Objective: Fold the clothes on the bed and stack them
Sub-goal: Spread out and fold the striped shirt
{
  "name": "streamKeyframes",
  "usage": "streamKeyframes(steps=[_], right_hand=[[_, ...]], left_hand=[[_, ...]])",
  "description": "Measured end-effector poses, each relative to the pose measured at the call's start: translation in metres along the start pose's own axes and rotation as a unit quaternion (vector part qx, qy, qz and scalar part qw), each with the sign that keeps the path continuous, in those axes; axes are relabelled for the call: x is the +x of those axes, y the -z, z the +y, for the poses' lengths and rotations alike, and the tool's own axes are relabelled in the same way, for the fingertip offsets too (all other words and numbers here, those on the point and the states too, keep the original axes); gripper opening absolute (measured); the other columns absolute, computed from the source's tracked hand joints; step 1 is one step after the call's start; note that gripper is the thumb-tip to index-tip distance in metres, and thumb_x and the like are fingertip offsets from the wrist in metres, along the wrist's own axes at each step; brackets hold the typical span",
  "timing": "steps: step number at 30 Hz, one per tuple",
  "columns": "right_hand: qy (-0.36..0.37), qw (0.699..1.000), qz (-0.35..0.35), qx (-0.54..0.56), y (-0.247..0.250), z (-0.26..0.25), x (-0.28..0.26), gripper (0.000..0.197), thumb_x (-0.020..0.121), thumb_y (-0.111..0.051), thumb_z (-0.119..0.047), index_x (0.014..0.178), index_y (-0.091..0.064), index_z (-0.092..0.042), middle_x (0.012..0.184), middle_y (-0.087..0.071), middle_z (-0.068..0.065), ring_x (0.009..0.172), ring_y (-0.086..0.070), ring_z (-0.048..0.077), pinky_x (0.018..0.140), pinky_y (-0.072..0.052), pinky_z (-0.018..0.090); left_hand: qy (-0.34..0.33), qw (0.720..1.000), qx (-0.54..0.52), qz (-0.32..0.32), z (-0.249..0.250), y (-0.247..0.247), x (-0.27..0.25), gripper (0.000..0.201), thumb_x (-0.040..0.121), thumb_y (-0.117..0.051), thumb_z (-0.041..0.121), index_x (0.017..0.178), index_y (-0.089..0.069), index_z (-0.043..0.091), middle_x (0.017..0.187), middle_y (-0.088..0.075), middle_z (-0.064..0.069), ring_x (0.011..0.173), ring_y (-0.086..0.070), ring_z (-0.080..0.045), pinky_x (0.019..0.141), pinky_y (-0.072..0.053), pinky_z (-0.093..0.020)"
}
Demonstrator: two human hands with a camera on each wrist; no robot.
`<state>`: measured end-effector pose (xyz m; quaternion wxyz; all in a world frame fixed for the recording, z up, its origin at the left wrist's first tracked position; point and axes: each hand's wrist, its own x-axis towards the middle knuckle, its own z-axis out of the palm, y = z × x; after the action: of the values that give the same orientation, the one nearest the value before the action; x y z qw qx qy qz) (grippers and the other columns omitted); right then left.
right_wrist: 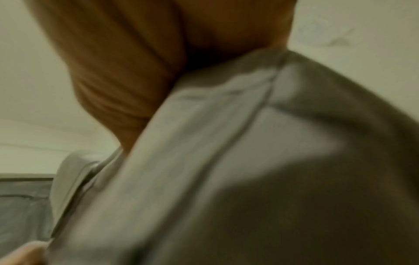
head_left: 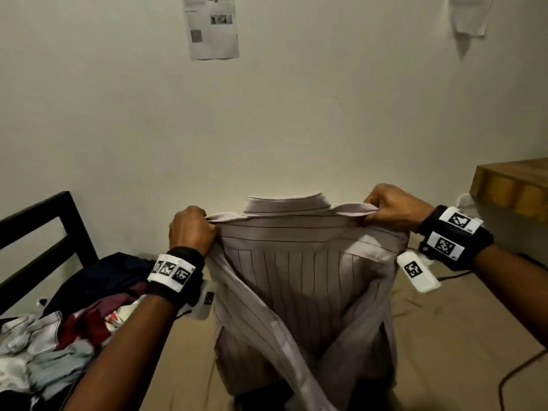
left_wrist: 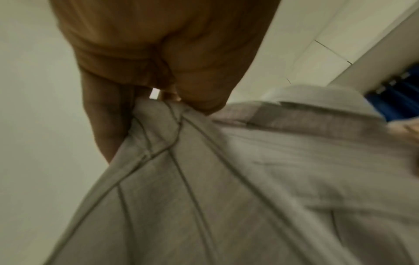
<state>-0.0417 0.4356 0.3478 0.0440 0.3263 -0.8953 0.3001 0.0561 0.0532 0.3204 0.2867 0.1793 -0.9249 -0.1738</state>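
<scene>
A pale lilac shirt [head_left: 308, 277] with thin dark stripes hangs upright in the air over the bed [head_left: 450, 330], collar at the top, its back toward me. My left hand [head_left: 192, 229] pinches its left shoulder and my right hand [head_left: 391, 209] pinches its right shoulder. Both sleeves droop across the front of the cloth toward the bottom. In the left wrist view my left hand [left_wrist: 158, 86] bunches the striped shirt [left_wrist: 226, 179] between thumb and fingers. The blurred right wrist view shows my right hand [right_wrist: 140, 71] gripping a fold of the shirt [right_wrist: 226, 161].
A heap of unfolded clothes [head_left: 68, 315] in navy, maroon, white and grey lies on the bed's left side by the black bed frame [head_left: 41, 229]. A wooden table [head_left: 513, 185] stands at the right. A dark cable [head_left: 516, 378] runs over the tan sheet. The wall is close behind.
</scene>
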Motion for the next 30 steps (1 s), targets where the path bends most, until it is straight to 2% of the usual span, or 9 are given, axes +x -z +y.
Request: streamKeyframes(steps=[3,5,7,10,13,19,22,27,30], right_hand=[[-0.028,0.973,0.149,0.176,0.012,0.021,0.000,0.066,0.073,-0.078,-0.059,0.070,-0.065,0.006,0.059,-0.054,0.005,0.053,-0.047,0.014,0.056,-0.035,0.029],[-0.054,0.944,0.203,0.254,0.019,0.023,-0.001,0.059,0.081,-0.072,-0.053,0.061,-0.055,-0.001,0.051,-0.049,-0.002,0.045,-0.043,0.011,0.050,-0.033,0.023],[-0.048,0.959,0.183,0.211,0.023,0.020,-0.006,0.053,0.095,-0.063,-0.041,0.056,-0.040,-0.014,0.044,-0.032,-0.007,0.039,-0.028,0.011,0.046,-0.024,0.025],[-0.030,0.988,0.048,0.142,0.023,0.017,-0.021,0.060,0.094,-0.064,-0.048,0.057,-0.039,-0.008,0.055,-0.025,0.005,0.050,-0.020,0.020,0.051,-0.018,0.037],[-0.025,0.991,0.027,0.126,0.041,0.016,-0.032,0.066,0.085,-0.076,-0.049,0.058,-0.043,0.001,0.057,-0.035,0.008,0.050,-0.031,0.020,0.050,-0.023,0.034],[0.004,0.991,0.055,0.119,0.053,0.033,-0.053,0.039,0.061,-0.095,-0.033,0.079,-0.073,-0.006,0.071,-0.067,0.018,0.065,-0.059,0.018,0.057,-0.045,0.026],[0.016,0.982,0.112,0.149,0.048,0.045,-0.065,0.059,0.057,-0.091,-0.054,0.088,-0.077,-0.005,0.083,-0.074,0.018,0.074,-0.064,0.015,0.066,-0.050,0.020],[0.032,0.972,0.157,0.173,0.064,0.040,-0.093,0.026,0.069,-0.082,-0.010,0.089,-0.075,0.006,0.087,-0.074,0.020,0.077,-0.066,0.016,0.071,-0.053,0.015],[0.029,0.976,0.145,0.162,0.075,0.036,-0.101,0.020,0.070,-0.082,-0.009,0.085,-0.077,0.003,0.077,-0.073,0.017,0.068,-0.063,0.018,0.060,-0.052,0.018]], left_hand=[[-0.024,0.994,-0.051,-0.089,-0.005,0.013,0.004,0.017,0.072,-0.067,0.019,0.058,-0.065,0.009,0.066,-0.061,-0.024,0.072,-0.061,-0.037,0.057,-0.036,-0.033],[-0.051,0.995,-0.042,-0.078,-0.006,0.020,0.006,0.009,0.066,-0.070,0.019,0.063,-0.069,0.010,0.063,-0.061,-0.018,0.071,-0.062,-0.035,0.057,-0.036,-0.031],[-0.065,0.998,-0.008,-0.013,-0.008,0.025,0.010,0.008,0.067,-0.076,0.014,0.067,-0.069,0.011,0.072,-0.066,-0.022,0.078,-0.065,-0.042,0.064,-0.039,-0.033],[-0.062,0.998,-0.006,-0.015,-0.014,0.033,0.015,0.020,0.062,-0.062,0.029,0.068,-0.068,0.011,0.078,-0.067,-0.023,0.081,-0.064,-0.042,0.066,-0.039,-0.033],[-0.071,0.995,-0.037,-0.063,-0.024,0.038,0.013,0.036,0.059,-0.047,0.031,0.067,-0.070,0.006,0.065,-0.060,-0.019,0.073,-0.060,-0.037,0.064,-0.037,-0.033],[-0.023,0.997,-0.031,0.065,-0.014,0.047,0.002,0.034,0.078,-0.040,0.029,0.054,-0.050,0.006,0.059,-0.051,-0.017,0.064,-0.051,-0.040,0.063,-0.039,-0.037],[-0.078,0.995,-0.065,-0.010,-0.012,0.049,-0.003,0.039,0.077,-0.037,0.032,0.055,-0.053,0.004,0.058,-0.055,-0.017,0.065,-0.055,-0.040,0.062,-0.043,-0.040],[-0.098,0.940,-0.230,-0.234,-0.021,0.074,-0.033,0.062,0.079,-0.064,0.074,0.056,-0.066,0.016,0.055,-0.033,-0.005,0.048,-0.029,-0.018,0.049,-0.023,-0.025],[-0.132,0.892,-0.302,-0.308,-0.024,0.090,-0.044,0.043,0.078,-0.085,0.045,0.075,-0.076,0.003,0.067,-0.063,-0.017,0.058,-0.056,-0.029,0.056,-0.047,-0.034]])
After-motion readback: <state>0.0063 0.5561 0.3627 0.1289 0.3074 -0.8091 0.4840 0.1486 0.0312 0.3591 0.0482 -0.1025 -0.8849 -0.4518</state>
